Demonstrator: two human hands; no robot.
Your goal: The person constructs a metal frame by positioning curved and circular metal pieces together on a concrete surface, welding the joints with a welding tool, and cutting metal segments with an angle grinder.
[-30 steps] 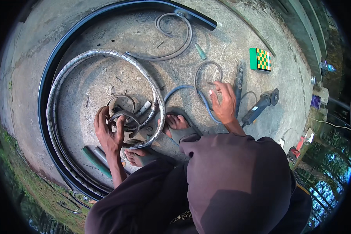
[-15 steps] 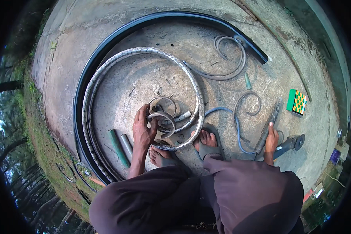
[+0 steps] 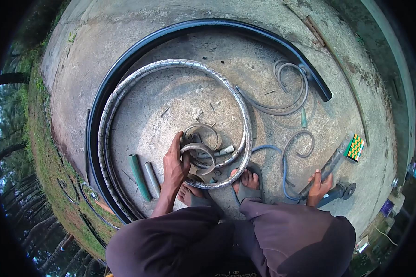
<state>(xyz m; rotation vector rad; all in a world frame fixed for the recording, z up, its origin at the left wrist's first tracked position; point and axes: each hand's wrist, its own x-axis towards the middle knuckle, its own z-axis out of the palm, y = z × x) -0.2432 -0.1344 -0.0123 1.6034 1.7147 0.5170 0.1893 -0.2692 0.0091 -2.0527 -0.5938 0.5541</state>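
Note:
My left hand (image 3: 174, 164) is closed on a curled grey strip (image 3: 210, 154), thumb and fingers pinching its left side. The strip stands above a large silver-wrapped hoop (image 3: 244, 108) lying on the concrete. A thinner curled strip (image 3: 216, 134) and a pale tube end (image 3: 225, 151) lie just beyond it. At the right, my right hand (image 3: 320, 187) wraps round a long dark bar-like tool (image 3: 333, 159), which slants away to the far right. Its exact kind is unclear, and my fingers cover part of its near end.
A black curved channel (image 3: 208, 24) arcs around the hoop. Green (image 3: 139, 177) and grey (image 3: 152, 177) tubes lie left of my left hand. Grey coiled strips (image 3: 305, 92) lie far right. A patterned green box (image 3: 354, 147) and an angle grinder (image 3: 341, 191) are near the tool.
The whole view has shifted, with things on the ground lower and further right. My right hand has come onto the dark tool and closed round it. My left hand keeps its hold.

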